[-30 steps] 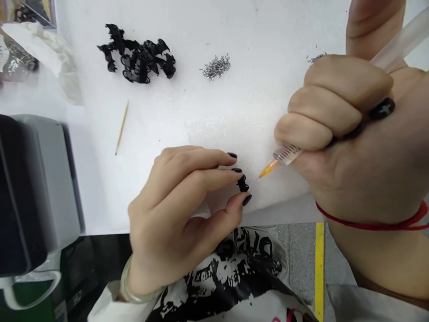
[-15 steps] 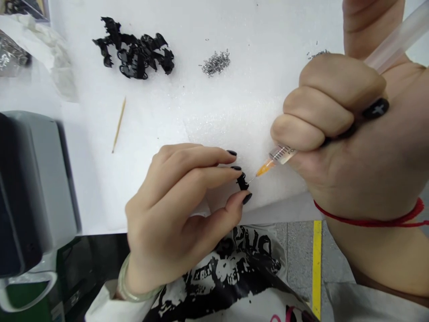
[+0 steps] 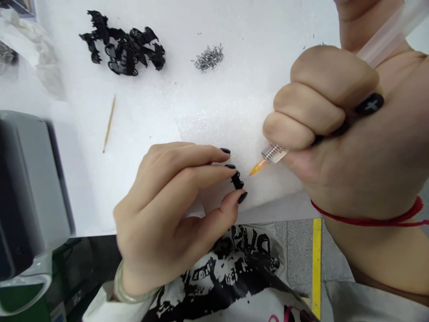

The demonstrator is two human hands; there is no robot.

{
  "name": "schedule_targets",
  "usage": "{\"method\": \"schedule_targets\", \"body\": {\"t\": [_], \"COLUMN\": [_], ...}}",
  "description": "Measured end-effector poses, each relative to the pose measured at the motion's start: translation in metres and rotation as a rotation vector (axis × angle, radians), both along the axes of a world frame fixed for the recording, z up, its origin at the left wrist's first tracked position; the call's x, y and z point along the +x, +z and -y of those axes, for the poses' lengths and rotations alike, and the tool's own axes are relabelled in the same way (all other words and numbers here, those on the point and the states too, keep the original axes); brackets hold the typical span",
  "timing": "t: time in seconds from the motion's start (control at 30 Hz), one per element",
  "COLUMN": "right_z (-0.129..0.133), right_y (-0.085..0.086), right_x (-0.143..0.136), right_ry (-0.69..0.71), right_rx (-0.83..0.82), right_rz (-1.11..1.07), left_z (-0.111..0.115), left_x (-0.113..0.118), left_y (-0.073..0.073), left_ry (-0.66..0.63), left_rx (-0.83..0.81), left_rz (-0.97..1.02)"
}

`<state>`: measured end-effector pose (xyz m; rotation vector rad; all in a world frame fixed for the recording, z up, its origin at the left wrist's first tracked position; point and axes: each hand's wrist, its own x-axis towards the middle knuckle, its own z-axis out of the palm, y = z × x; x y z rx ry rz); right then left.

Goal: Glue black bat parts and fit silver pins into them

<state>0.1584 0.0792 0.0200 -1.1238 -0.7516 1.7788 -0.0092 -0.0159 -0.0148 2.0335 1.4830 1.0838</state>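
My left hand (image 3: 170, 192) pinches a small black piece (image 3: 237, 180); my right hand (image 3: 355, 145) (gripping a clear plastic, orange-hubbed syringe (image 3: 275, 153)) could slip, pricking me.

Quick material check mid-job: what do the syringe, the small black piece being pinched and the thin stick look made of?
Syringe: likely smooth plastic; the barrel is see-through with printed marks.
Black piece: plastic or coated metal, too small to tell; it looks opaque black.
Stick: probably bare wood, tan and matte.
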Motion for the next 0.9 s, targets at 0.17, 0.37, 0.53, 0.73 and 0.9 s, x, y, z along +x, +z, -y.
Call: {"method": "schedule_targets", "body": {"t": [0.17,0.37,0.53,0.73,0.9], "right_z": [-0.003,-0.006,-0.008,-0.004,-0.010], "right_y": [0.006,0.002,-0.001,0.004,0.001], "right_x": [-0.003,-0.001,-0.001,-0.003,0.012], "right_ry": [-0.017,0.056,0.111,0.041,0.286], "right_rx": [-0.089,0.000,0.051,-0.035,-0.147], "right_rz": [0.088,0.187,0.315,-0.057,-0.230], "left_z": [0.001,-0.001,-0.002,0.001,-0.002], "left_x": [-0.001,-0.002,-0.002,-0.003,0.001], "left_y": [0.003,0.003,0.003,0.000,-0.002], "left_ry": [-0.014,-0.014,-0.019,-0.023,-0.113], "left_rx": [-0.012,-0.011,-0.007,0.025,0.143], "left_rz": [-0.038,-0.060,-0.073,-0.082,-0.163]}}
